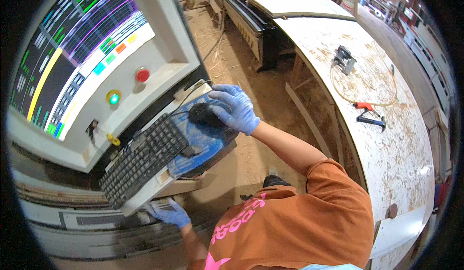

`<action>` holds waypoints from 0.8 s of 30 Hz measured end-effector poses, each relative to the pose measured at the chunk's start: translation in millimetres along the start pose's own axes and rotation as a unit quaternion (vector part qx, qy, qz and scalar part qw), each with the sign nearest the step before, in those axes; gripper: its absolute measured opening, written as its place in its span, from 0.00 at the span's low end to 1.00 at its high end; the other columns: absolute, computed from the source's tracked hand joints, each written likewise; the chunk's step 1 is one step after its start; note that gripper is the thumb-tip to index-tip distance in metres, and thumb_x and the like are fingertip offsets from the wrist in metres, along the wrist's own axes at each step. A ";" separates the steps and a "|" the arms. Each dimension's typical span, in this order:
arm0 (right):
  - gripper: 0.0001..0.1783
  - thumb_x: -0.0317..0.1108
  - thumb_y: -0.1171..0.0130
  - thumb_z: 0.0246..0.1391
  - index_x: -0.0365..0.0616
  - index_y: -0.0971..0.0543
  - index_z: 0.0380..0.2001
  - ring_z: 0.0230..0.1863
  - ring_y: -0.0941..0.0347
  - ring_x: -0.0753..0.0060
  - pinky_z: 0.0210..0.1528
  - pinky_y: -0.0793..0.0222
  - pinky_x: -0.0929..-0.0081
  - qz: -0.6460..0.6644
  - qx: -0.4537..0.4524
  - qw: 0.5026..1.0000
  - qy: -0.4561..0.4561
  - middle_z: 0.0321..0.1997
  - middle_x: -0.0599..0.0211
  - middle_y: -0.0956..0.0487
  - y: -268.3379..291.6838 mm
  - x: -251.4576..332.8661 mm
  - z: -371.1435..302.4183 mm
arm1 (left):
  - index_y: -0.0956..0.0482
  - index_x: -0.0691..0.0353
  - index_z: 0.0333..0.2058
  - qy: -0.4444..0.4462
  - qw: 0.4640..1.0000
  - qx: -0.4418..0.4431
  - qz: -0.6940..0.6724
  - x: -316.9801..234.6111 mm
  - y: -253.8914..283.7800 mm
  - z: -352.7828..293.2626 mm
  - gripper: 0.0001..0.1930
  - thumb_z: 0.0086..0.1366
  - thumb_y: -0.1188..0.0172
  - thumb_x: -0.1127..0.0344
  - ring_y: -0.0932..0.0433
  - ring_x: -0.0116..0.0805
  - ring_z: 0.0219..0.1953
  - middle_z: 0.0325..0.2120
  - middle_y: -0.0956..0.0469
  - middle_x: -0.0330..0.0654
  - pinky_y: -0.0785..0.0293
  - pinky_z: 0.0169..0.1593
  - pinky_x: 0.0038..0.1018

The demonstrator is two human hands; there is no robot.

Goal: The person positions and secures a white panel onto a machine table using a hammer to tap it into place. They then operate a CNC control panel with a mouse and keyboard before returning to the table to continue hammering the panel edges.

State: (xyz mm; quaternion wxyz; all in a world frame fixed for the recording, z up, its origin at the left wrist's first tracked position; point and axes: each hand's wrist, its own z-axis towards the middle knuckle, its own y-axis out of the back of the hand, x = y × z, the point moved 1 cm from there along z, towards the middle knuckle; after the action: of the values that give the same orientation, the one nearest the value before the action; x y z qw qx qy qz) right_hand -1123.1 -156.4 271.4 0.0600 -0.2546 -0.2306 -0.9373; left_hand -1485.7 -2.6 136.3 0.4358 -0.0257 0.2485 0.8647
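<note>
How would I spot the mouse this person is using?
Find the big control console with its screen. On the shelf below it, right of the black keyboard, lies a blue pad. The mouse is the small black lump under the gloved right hand.

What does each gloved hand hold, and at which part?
The right hand grips the black computer mouse from above, over its back. The left hand rests at the front edge of the pale keyboard shelf; a grip cannot be told.
</note>
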 end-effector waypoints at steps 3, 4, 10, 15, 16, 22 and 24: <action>0.18 0.36 0.36 0.47 0.48 0.20 0.44 0.51 0.28 0.53 0.54 0.32 0.61 -0.075 -0.020 0.996 -0.043 0.50 0.57 0.23 39.2 -54.8 -16.4 | 0.34 0.68 0.54 -0.047 0.990 0.114 -0.072 -30.1 -19.1 -53.0 0.27 0.64 0.42 0.55 0.38 0.60 0.60 0.57 0.36 0.61 0.41 0.62 0.50; 0.19 0.38 0.36 0.47 0.48 0.21 0.45 0.52 0.29 0.53 0.55 0.33 0.61 -0.113 -0.012 0.991 -0.072 0.51 0.58 0.24 51.5 -80.7 -27.1 | 0.33 0.67 0.53 0.004 0.975 0.202 -0.092 -33.6 -26.4 -82.0 0.25 0.64 0.42 0.57 0.36 0.59 0.59 0.56 0.35 0.61 0.39 0.61 0.49; 0.26 0.47 0.39 0.47 0.55 0.24 0.51 0.55 0.30 0.52 0.58 0.35 0.59 -0.280 0.022 0.900 -0.333 0.53 0.59 0.24 177.0 -260.4 -120.1 | 0.28 0.60 0.51 0.218 0.809 0.514 -0.182 -84.7 -121.5 -208.9 0.20 0.61 0.38 0.63 0.28 0.46 0.52 0.48 0.26 0.51 0.34 0.55 0.36; 0.32 0.51 0.40 0.48 0.47 0.26 0.54 0.56 0.29 0.53 0.59 0.35 0.63 -0.295 0.004 0.805 -0.515 0.54 0.54 0.24 297.5 -367.2 -180.8 | 0.28 0.63 0.50 0.354 0.696 0.545 -0.304 -146.9 -258.0 -254.4 0.18 0.62 0.39 0.68 0.27 0.37 0.47 0.45 0.24 0.46 0.31 0.53 0.32; 0.31 0.50 0.39 0.48 0.46 0.26 0.54 0.55 0.29 0.54 0.60 0.37 0.63 -0.270 -0.021 0.815 -0.512 0.53 0.53 0.24 311.4 -376.0 -188.8 | 0.28 0.63 0.50 0.343 0.692 0.558 -0.304 -165.7 -281.0 -253.8 0.18 0.61 0.39 0.69 0.27 0.36 0.46 0.44 0.24 0.45 0.31 0.52 0.31; 0.28 0.46 0.39 0.49 0.49 0.26 0.54 0.57 0.32 0.53 0.62 0.40 0.63 -0.252 -0.015 0.815 -0.522 0.55 0.58 0.25 311.4 -443.6 -146.1 | 0.29 0.63 0.50 0.310 0.682 0.579 -0.321 -296.9 -421.4 -196.6 0.19 0.60 0.38 0.70 0.27 0.33 0.42 0.40 0.25 0.42 0.29 0.50 0.30; 0.28 0.46 0.38 0.48 0.49 0.25 0.53 0.56 0.31 0.52 0.60 0.37 0.63 -0.222 -0.006 0.841 -0.494 0.53 0.57 0.24 278.0 -470.1 -119.5 | 0.29 0.63 0.50 0.336 0.684 0.573 -0.300 -321.1 -465.0 -176.9 0.19 0.60 0.38 0.70 0.27 0.33 0.42 0.41 0.25 0.42 0.30 0.51 0.30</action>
State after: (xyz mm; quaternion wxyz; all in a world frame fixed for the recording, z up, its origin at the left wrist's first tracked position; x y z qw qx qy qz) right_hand -707.1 -460.5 54.4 -0.2725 -0.6263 -0.2747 -0.6768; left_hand -961.1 -89.5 -124.2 0.4891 -0.1333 0.8044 0.3098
